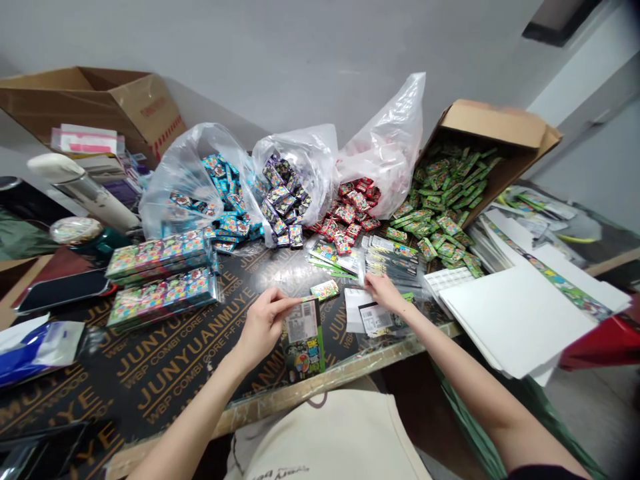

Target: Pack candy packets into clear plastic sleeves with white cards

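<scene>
My left hand [266, 323] pinches the top edge of a dark printed card [304, 341] with green trim and a pale label, held upright near the table's front edge. My right hand [386, 292] is closed at the edge of a clear plastic sleeve [362, 265]. Beneath and beside that hand lie white-and-black printed cards [376, 319] and a pile of dark sleeved cards [393, 257]. Between my hands, a small green-and-white box [325, 289] lies on the dark table. Farther back are more green-edged cards [327, 253].
Clear bags spill small blue packs [233, 223], purple packs [283, 193] and red packs [350, 217]. A tipped carton [500, 127] holds green packs [445, 187]. Wrapped boxes [163, 293] and a phone [65, 291] lie left. White card sheets [515, 317] overhang the right edge.
</scene>
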`<state>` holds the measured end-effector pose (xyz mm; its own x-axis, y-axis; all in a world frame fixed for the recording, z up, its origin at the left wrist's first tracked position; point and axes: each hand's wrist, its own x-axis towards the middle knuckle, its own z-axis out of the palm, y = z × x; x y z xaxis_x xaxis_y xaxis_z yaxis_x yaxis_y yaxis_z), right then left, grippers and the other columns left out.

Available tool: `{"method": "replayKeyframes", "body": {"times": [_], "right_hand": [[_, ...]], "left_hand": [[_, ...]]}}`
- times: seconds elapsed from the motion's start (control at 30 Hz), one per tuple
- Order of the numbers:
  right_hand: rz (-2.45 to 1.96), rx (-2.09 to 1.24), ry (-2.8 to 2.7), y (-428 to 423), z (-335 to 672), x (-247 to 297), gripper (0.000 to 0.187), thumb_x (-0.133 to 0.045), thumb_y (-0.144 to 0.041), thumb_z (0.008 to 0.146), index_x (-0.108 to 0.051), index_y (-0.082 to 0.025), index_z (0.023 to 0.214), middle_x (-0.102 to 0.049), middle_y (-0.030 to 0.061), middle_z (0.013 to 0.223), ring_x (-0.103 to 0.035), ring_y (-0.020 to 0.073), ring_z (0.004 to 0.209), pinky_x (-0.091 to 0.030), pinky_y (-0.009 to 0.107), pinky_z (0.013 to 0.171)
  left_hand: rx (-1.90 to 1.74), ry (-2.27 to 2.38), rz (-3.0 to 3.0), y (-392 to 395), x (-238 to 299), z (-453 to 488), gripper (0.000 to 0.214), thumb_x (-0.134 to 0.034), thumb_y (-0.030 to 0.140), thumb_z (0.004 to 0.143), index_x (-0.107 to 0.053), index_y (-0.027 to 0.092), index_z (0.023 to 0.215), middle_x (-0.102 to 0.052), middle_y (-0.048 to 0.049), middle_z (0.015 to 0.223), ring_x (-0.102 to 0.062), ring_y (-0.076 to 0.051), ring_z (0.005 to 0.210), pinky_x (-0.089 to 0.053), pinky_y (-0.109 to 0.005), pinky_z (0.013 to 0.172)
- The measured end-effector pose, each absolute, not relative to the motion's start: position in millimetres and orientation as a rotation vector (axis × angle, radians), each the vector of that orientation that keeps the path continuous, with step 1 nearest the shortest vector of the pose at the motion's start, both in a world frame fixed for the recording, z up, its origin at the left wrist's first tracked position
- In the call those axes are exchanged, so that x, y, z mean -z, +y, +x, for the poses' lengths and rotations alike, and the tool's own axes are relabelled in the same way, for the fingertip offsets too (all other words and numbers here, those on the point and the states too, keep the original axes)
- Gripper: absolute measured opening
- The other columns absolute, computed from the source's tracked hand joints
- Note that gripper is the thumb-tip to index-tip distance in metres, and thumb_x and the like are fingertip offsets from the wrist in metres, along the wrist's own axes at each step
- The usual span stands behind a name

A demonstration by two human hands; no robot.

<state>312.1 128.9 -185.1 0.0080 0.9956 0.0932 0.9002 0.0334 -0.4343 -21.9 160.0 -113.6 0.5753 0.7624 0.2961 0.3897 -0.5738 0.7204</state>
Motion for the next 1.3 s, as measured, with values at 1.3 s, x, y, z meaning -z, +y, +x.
{"method": "replayKeyframes", "body": {"times": [1.3], "right_hand": [[-1.041,-1.298,-1.753,163,170,74,0.048,-0.057,-0.021,0.074,-0.039,-0.021,0.119,-0.055,-0.0035,0.069,-0.050,0.0107,0.061,-0.037,0.022,0.057]], "left_hand": [[-1.003,1.123,1.990,155,112,-25,0.005,-0.059,0.014,0.071,-0.062,0.017,0.069,-0.065,-0.0031,0.073,-0.061,-0.015,0.071,-0.045,-0.027,0.069]]}}
